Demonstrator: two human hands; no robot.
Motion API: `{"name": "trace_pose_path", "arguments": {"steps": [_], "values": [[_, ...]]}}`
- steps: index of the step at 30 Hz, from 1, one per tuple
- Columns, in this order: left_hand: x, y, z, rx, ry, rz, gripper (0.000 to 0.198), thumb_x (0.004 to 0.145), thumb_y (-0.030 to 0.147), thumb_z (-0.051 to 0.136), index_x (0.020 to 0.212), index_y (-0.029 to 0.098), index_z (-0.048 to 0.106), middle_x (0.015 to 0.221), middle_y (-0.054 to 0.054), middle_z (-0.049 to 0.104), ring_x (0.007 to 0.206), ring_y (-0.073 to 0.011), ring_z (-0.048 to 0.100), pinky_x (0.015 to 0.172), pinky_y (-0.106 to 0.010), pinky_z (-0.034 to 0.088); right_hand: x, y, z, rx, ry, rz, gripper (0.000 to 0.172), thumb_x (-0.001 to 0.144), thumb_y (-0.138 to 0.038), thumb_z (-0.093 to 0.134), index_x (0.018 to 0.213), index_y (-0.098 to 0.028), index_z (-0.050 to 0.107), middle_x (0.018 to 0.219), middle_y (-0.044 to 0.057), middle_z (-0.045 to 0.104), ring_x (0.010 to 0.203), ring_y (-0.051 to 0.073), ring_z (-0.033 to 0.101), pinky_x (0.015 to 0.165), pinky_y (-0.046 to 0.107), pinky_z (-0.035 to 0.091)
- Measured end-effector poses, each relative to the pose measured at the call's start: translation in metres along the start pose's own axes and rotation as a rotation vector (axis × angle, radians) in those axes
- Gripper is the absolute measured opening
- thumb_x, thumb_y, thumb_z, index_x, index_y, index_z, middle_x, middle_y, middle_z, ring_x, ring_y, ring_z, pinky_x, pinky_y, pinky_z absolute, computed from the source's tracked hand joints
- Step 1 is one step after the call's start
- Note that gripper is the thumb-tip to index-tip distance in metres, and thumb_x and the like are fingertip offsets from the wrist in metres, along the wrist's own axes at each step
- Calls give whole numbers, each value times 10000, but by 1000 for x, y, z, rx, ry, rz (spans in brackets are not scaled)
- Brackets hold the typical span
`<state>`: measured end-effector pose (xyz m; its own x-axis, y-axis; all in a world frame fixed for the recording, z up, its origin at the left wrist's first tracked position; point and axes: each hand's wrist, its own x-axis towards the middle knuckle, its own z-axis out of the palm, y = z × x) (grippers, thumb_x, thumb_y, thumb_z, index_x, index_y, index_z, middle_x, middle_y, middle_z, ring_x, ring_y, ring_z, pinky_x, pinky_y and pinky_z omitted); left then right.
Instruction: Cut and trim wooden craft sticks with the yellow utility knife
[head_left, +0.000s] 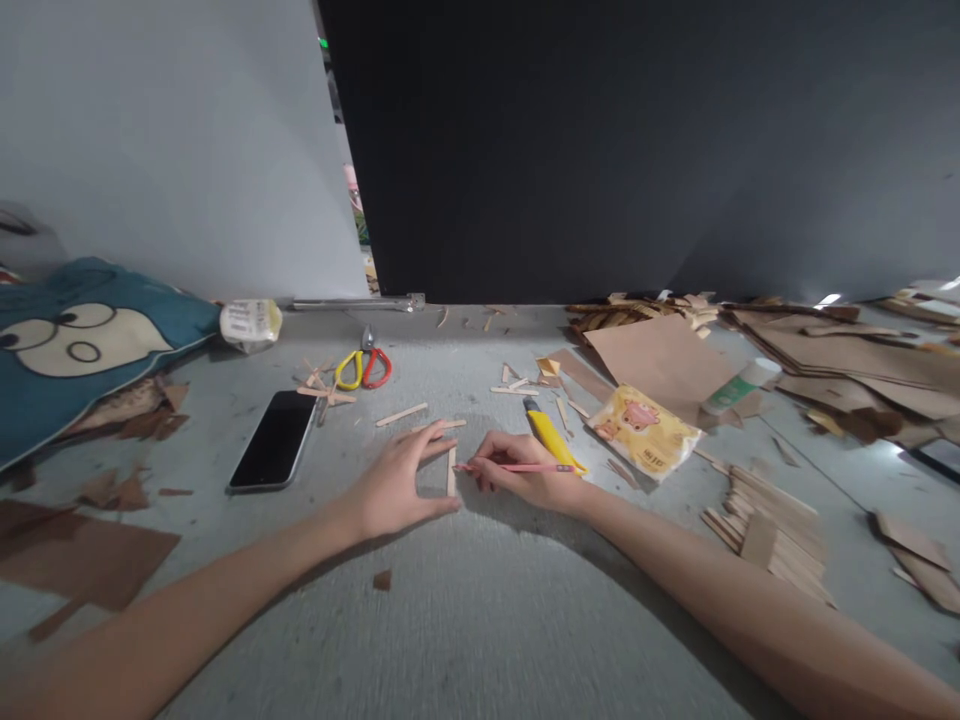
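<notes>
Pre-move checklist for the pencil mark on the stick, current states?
1. Left hand pins the wooden stick flat: ok.
2. Right hand grips the pink pencil: ok.
3. Pencil tip at the stick: ok, whether it touches cannot tell.
4. Yellow utility knife lies right behind the right hand; blade state: cannot tell.
5. Phone apart from both hands: ok.
6. Grey surface around the stick has loose offcuts: not ok.

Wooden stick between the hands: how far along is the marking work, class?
Done: cut stick bits lie scattered near the scissors. In hand: the left hand steadies a wooden stick on the table; the right hand holds a pink pencil, its tip at the stick. Left: a stack of sticks sits untouched at right; whether a mark is drawn cannot be seen.
</notes>
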<state>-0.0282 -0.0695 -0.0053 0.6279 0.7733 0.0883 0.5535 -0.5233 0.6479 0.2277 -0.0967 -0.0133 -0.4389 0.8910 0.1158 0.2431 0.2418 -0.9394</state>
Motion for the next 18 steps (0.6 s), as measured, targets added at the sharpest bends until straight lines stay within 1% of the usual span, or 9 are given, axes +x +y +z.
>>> {"name": "trace_pose_path", "arguments": {"steps": [5,11,15,18], "values": [[0,0,0,-5,-7,11,1112,796,499,875,1685,280,245,1509,-150,649,1563,-369,413,1268,-629,301,0,-1,0,4,-2,5,300,1012,-484,616,909,-205,650,753,24,724,658,141,660,629,273,516],[0,1,0,-1,-6,-10,1110,788,486,883,1682,286,257,1513,-143,646,1567,-366,405,1272,-621,301,1,-2,1,0,2,19,305,1012,-477,617,903,-194,652,752,32,724,655,140,652,622,269,503],[-1,3,0,0,-4,-22,1079,816,467,857,1688,290,248,1539,-135,625,1577,-360,386,1279,-612,300,0,-3,0,-2,-7,23,308,1010,-475,615,902,-189,652,757,33,722,667,139,662,630,262,505],[-1,3,1,2,26,6,1074,811,439,862,1687,301,257,1551,-134,609,1547,-359,433,1274,-598,324,0,-5,-1,-22,-6,31,300,1010,-475,616,899,-197,645,762,26,721,681,140,672,644,259,512]]}}
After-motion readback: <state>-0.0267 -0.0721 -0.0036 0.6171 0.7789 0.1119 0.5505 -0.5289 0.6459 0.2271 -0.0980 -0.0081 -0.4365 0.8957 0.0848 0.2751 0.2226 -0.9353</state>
